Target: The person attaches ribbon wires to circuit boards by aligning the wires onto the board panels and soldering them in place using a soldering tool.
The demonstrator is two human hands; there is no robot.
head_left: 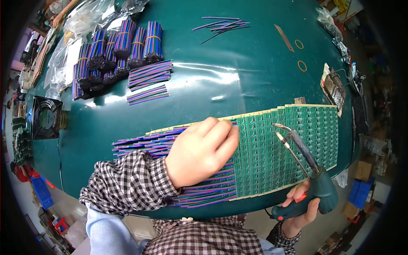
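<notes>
Green circuit board panels [257,170] lie overlapped in a long row on the table, with pale yellow edge strips. Blue, red, green and black wires [208,191] stretch leftward from the row's left part. Over the line where wires meet boards, my left hand [202,153] is closed, its fingers curled down; whatever its fingertips grip is hidden beneath them. My right hand [302,219] grips the green handle of a soldering gun [321,189] at the near right. Its bent metal tip and a thin feed tube point up and left above the boards, apart from my left hand.
Banded wire bundles [127,40] stand at the far left, beside loose wire piles [149,75] and plastic bags [87,19]. A black fan [46,117] is at the left edge. Far off lie stray wires [223,25], rubber bands [302,66] and a brown strip [284,37]. A dirty metal tray [334,90] sits right.
</notes>
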